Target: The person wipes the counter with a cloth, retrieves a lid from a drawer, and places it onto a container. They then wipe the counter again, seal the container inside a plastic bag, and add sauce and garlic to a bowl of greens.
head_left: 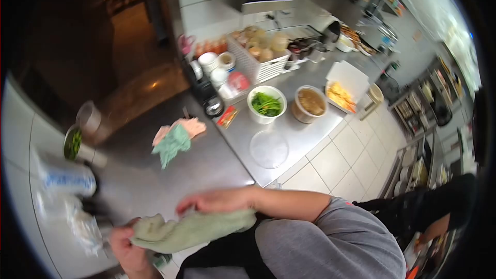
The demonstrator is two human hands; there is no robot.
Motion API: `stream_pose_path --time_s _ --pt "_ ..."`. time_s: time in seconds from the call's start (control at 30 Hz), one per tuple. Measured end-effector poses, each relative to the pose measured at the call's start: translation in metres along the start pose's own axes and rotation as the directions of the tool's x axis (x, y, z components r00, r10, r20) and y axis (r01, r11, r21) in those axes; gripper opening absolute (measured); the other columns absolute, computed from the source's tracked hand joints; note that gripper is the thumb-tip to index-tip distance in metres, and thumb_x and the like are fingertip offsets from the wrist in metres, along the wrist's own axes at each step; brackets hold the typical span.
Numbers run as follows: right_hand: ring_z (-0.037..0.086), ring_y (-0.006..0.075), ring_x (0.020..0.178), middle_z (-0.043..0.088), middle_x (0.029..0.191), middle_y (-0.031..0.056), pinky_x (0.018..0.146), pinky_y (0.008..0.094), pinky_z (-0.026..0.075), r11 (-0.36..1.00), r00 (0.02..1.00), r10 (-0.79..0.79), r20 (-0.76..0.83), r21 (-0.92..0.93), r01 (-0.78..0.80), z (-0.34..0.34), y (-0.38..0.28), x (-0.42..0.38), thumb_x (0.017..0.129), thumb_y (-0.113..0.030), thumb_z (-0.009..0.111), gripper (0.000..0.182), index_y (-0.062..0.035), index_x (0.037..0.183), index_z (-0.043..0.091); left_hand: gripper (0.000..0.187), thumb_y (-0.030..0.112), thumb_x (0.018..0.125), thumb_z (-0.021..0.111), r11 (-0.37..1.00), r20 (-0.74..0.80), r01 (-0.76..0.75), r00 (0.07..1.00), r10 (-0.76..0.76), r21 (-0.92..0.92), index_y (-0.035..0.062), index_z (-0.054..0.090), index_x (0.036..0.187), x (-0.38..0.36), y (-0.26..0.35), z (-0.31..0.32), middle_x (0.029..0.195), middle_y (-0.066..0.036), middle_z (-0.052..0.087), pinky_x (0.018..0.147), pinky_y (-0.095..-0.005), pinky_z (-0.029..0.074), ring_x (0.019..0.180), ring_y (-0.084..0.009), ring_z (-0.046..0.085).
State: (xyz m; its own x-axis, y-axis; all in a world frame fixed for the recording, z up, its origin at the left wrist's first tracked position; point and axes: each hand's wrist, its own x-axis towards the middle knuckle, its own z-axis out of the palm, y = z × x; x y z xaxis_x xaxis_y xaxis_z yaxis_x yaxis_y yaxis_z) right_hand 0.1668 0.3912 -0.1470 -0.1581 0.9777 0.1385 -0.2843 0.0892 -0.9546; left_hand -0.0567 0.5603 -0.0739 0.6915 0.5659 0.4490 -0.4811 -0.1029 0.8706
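Observation:
A pale green cloth [194,231] stretches in front of my body, low in the view. Its left end is in my left hand [128,244], whose fingers are wrapped round it. Against the cloth's upper edge lies my right hand [214,201], slightly blurred, its fingers extended to the left. Beyond them, on the steel counter, sit a crumpled green cloth [174,143] and a pink cloth [192,125], touching each other.
On the counter stand a white bowl of greens [266,104], a tub of brown food [310,104], a clear lid [269,149], an open box of food [342,94] and a white basket of jars [263,68]. Another person's dark-clothed arm [429,212] is at the right.

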Motion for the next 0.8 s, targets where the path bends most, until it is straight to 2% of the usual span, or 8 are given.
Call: stream_pose_path --time_s 0.13,0.23,0.33,0.43,0.6,0.7,0.77,0.8 --pt "0.050 0.0159 0.116 0.057 0.126 0.0082 0.100 0.0331 0.042 0.998 0.994 0.025 0.109 0.061 -0.031 0.029 -0.026 -0.040 0.101 -0.035 0.054 0.044 -0.0026 0.131 0.050 0.018 0.006 0.094 0.059 0.968 0.349 -0.087 0.937 -0.002 0.237 0.0015 0.058 0.112 0.021 -0.004 0.045 0.100 -0.014 0.063 0.078 -0.0292 0.046 0.084 -0.0185 0.059" --pt "0.052 0.0200 0.113 0.062 0.117 0.0092 0.099 0.0362 0.042 0.989 0.962 0.146 -0.231 0.041 -0.140 0.027 -0.039 -0.093 0.097 -0.024 0.060 0.036 -0.0027 0.125 0.054 0.018 0.008 0.100 0.047 0.956 0.349 -0.022 0.933 -0.085 0.293 -0.0012 0.062 0.106 0.012 -0.015 0.085 0.103 -0.010 0.061 0.083 -0.0268 0.043 0.090 -0.0150 0.057" --pt "0.057 0.0304 0.095 0.059 0.102 0.0150 0.083 0.0350 0.048 0.750 0.888 -0.274 -0.369 -0.660 -0.042 0.028 -0.030 -0.168 0.093 -0.018 0.063 0.028 -0.0026 0.116 0.060 0.021 0.005 0.101 0.043 0.910 0.366 0.016 0.912 -0.183 0.415 -0.0020 0.061 0.109 -0.001 -0.031 0.143 0.104 -0.009 0.061 0.085 -0.0262 0.043 0.092 -0.0156 0.057" --pt "0.057 0.0323 0.098 0.058 0.100 0.0140 0.081 0.0363 0.048 0.730 0.754 -0.310 -0.579 -0.653 -0.201 0.043 -0.030 -0.255 0.093 -0.014 0.063 0.025 -0.0030 0.115 0.063 0.025 0.006 0.101 0.040 0.892 0.456 -0.038 0.868 -0.194 0.450 -0.0016 0.060 0.114 -0.023 -0.042 0.210 0.106 -0.010 0.061 0.090 -0.0282 0.043 0.097 -0.0179 0.057" --pt "0.059 0.0303 0.089 0.057 0.096 0.0136 0.079 0.0362 0.048 0.584 0.463 -0.569 -0.680 -0.730 -0.354 0.060 -0.048 -0.421 0.092 -0.010 0.062 0.021 -0.0038 0.112 0.063 0.054 0.029 0.072 0.085 0.763 0.685 -0.257 0.660 -0.310 0.593 0.0079 0.064 0.117 -0.063 -0.042 0.350 0.101 -0.014 0.066 0.078 -0.0379 0.053 0.086 -0.0325 0.064" --pt "0.058 0.0289 0.082 0.058 0.093 0.0132 0.079 0.0336 0.047 0.400 0.358 -0.682 -0.638 -0.735 -0.547 0.074 -0.058 -0.527 0.095 -0.013 0.059 0.015 -0.0047 0.107 0.062 0.040 0.023 0.074 0.083 0.711 0.740 -0.292 0.487 -0.464 0.639 0.0077 0.069 0.108 -0.077 -0.064 0.408 0.089 -0.012 0.064 0.074 -0.0384 0.051 0.080 -0.0310 0.063" --pt "0.061 0.0248 0.087 0.062 0.095 0.0110 0.082 0.0335 0.049 0.760 0.179 0.023 -0.984 -0.099 -0.642 0.099 -0.080 -0.580 0.100 -0.018 0.054 0.015 -0.0055 0.103 0.060 0.031 0.020 0.075 0.082 0.768 0.808 -0.314 0.418 -0.416 0.558 0.0080 0.072 0.101 -0.077 -0.080 0.455 0.079 -0.011 0.059 0.070 -0.0380 0.050 0.075 -0.0291 0.062" --pt "0.061 0.0248 0.087 0.062 0.095 0.0110 0.082 0.0335 0.049 0.759 0.166 0.023 -0.986 -0.090 -0.645 0.101 -0.080 -0.600 0.100 -0.018 0.054 0.015 -0.0055 0.103 0.060 0.030 0.021 0.076 0.082 0.824 0.851 -0.253 0.293 -0.435 0.508 0.0076 0.072 0.100 -0.071 -0.082 0.484 0.078 -0.009 0.060 0.070 -0.0374 0.050 0.076 -0.0267 0.063"
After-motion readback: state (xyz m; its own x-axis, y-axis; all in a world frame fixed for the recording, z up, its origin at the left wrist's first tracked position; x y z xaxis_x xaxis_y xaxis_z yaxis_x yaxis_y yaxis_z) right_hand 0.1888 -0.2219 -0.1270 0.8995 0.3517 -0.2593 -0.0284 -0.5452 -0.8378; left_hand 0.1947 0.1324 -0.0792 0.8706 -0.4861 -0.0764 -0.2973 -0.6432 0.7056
